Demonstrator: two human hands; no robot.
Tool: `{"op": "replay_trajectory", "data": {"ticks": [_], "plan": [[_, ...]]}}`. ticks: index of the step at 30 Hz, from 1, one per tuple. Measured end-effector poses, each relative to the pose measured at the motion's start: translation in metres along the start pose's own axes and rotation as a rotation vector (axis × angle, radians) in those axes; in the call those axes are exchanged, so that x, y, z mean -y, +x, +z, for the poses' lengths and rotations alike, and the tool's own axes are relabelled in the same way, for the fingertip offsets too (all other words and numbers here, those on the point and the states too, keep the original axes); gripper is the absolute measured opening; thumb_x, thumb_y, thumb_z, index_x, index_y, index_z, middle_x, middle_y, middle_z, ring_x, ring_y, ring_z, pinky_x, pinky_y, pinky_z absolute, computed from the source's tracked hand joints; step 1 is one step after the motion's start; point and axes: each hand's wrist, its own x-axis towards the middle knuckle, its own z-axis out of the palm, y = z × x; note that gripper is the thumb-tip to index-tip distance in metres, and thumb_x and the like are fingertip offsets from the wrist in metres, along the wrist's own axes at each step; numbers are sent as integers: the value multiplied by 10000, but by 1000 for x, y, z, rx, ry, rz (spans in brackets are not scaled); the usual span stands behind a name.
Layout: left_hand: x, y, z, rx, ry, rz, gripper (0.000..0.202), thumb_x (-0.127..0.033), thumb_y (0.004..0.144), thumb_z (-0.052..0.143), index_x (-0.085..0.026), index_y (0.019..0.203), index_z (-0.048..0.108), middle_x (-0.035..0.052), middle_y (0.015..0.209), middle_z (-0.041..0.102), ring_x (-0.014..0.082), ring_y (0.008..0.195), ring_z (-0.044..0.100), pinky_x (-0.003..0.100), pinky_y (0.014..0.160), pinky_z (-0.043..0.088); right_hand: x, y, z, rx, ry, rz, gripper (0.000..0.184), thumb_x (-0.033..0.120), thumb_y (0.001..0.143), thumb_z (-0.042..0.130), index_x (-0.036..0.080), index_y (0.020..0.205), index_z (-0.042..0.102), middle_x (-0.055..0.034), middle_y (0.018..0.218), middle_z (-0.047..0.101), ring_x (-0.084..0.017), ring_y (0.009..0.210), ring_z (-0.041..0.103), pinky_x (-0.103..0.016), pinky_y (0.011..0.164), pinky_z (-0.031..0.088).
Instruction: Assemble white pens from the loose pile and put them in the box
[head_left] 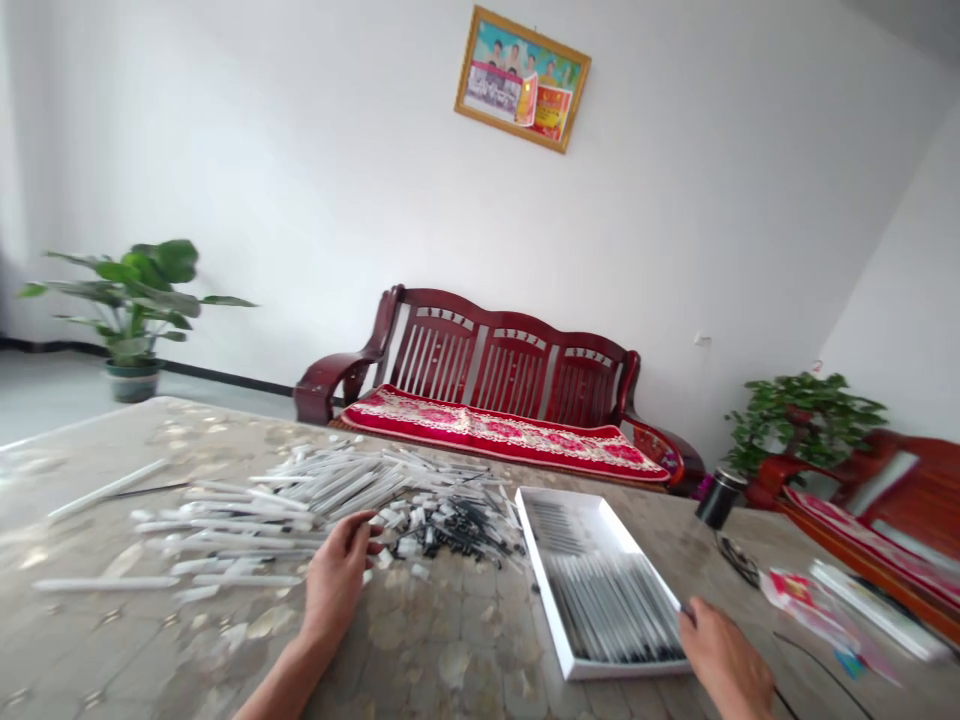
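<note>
Pens [615,605] rowed in white box [603,522], near right | left hand [339,572]: fingers curled beside small loose parts [454,525], pinch cannot be told | right hand [724,648]: fingers bent at box's right edge, grip unclear | risk: bumping box could skew rows; left sweep could scatter parts

Left grip [341,565] was bare human hand, slender fingers and thumb. Left forearm [289,670] was uncovered from wrist to lower edge of view, smooth in outline, tapering toward wrist. Right grip [726,655] was likewise bare; hand showed down to about wrist, edge of view cutting off rest. Nails looked too blurred to tell.
</note>
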Motion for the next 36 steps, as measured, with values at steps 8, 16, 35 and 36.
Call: {"op": "replay_trajectory", "data": {"ticks": [8, 16, 35, 36], "plan": [[1, -1, 1, -87, -25, 15, 359, -461, 768, 501, -196, 980, 615, 49, 783, 729, 197, 593, 675, 275, 523, 474, 118, -5, 6, 13, 500, -374, 283, 388, 852, 426, 262, 944, 662, -44, 977, 742, -213, 898, 689, -275, 776, 486], [1, 3, 0, -129, 11, 14, 283, -413, 790, 487, -221, 945, 625, 41, 785, 741, 208, 654, 693, 303, 639, 508, 277, -34, -1, 104, 416, -658, 153, 211, 830, 549, 242, 892, 686, -17, 973, 706, -180, 934, 654, -237, 762, 428], [1, 8, -8, -124, 344, -7, 264, -153, 854, 415, -237, 971, 637, 38, 995, 739, 203, 912, 661, 298, 790, 442, 300, -24, 7, 84, 254, -550, 147, 237, 864, 535, 230, 933, 664, -31, 1014, 703, -193, 962, 660, -260, 736, 438], [1, 8, -9, -115, 372, 1, 288, -115, 834, 413, -234, 963, 641, 39, 1007, 736, 204, 941, 654, 298, 805, 436, 298, -23, 9, 81, 253, -547, 149, 235, 869, 529, 231, 939, 660, -32, 1027, 700, -193, 962, 662, -263, 742, 441]]}}
